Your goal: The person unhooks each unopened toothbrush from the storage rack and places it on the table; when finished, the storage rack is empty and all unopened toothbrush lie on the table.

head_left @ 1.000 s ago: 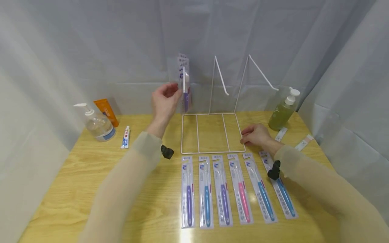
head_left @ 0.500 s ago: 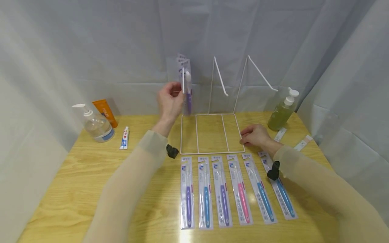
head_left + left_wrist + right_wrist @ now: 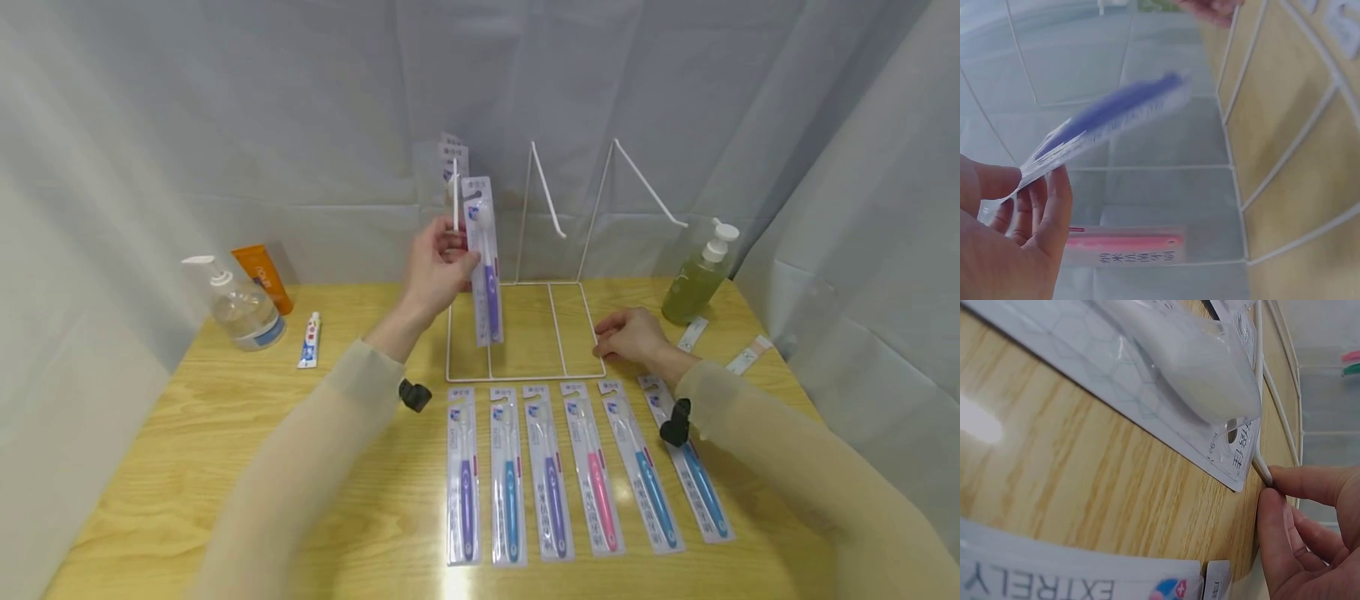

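My left hand (image 3: pixel 438 268) pinches a packaged purple toothbrush (image 3: pixel 486 265) by its upper part and holds it upright in the air, in front of the left hook (image 3: pixel 455 196) of a white wire rack (image 3: pixel 525 373). More packs (image 3: pixel 452 156) hang on that hook. In the left wrist view, the fingers (image 3: pixel 1050 215) clamp the pack (image 3: pixel 1110 115) at its card end. My right hand (image 3: pixel 628 333) lies at the rack base's front right corner. In the right wrist view, its fingertips (image 3: pixel 1300 484) pinch the wire (image 3: pixel 1262 464).
Several packaged toothbrushes (image 3: pixel 551 471) lie in a row in front of the rack. At the left stand a clear pump bottle (image 3: pixel 240 307), an orange tube (image 3: pixel 262 275) and a small toothpaste tube (image 3: pixel 309 340). A green pump bottle (image 3: pixel 699 279) is at the right. Grey curtains enclose the table (image 3: pixel 225 467).
My left hand has brought the purple toothbrush pack forward and down from the left hook, and it now faces me. My right hand stays on the rack corner.
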The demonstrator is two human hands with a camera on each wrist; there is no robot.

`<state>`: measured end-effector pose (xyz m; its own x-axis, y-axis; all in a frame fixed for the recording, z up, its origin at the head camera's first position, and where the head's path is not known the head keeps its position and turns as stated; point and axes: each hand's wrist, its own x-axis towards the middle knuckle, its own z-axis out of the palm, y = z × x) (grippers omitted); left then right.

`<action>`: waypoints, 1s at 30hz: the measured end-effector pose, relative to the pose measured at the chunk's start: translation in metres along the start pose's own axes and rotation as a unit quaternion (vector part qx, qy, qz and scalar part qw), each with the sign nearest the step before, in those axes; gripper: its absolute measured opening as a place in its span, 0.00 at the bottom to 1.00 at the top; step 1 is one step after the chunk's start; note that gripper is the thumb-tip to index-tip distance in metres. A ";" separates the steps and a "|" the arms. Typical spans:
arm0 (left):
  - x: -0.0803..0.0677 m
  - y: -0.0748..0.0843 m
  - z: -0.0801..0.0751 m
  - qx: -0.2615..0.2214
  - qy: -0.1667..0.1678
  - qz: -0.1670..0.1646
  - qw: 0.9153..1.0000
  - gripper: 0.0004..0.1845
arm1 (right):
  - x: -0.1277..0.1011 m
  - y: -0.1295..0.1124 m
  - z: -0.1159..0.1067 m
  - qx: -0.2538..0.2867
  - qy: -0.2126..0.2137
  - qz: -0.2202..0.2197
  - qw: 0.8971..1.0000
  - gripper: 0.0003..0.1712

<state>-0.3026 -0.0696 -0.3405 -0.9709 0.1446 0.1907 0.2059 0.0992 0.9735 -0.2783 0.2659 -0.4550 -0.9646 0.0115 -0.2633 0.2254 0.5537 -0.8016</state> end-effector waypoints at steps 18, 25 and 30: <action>-0.099 -0.064 -0.070 -0.011 -0.119 -0.195 0.974 0.27 | 0.003 0.002 -0.001 0.009 -0.005 0.000 1.000 0.27; -0.139 -0.073 -0.091 0.008 -0.134 -0.253 0.958 0.29 | 0.004 0.001 -0.001 0.012 -0.007 -0.005 1.000 0.27; -0.157 -0.077 -0.095 0.012 -0.146 -0.280 0.949 0.30 | 0.004 0.004 -0.001 0.011 -0.003 -0.002 1.000 0.27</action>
<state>-0.1778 -0.1934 -0.4330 -0.8544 0.3297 -0.4017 -0.3255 0.2630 0.9082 -0.2815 0.2694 -0.4587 -0.9644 0.0039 -0.2644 0.2253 0.5359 -0.8137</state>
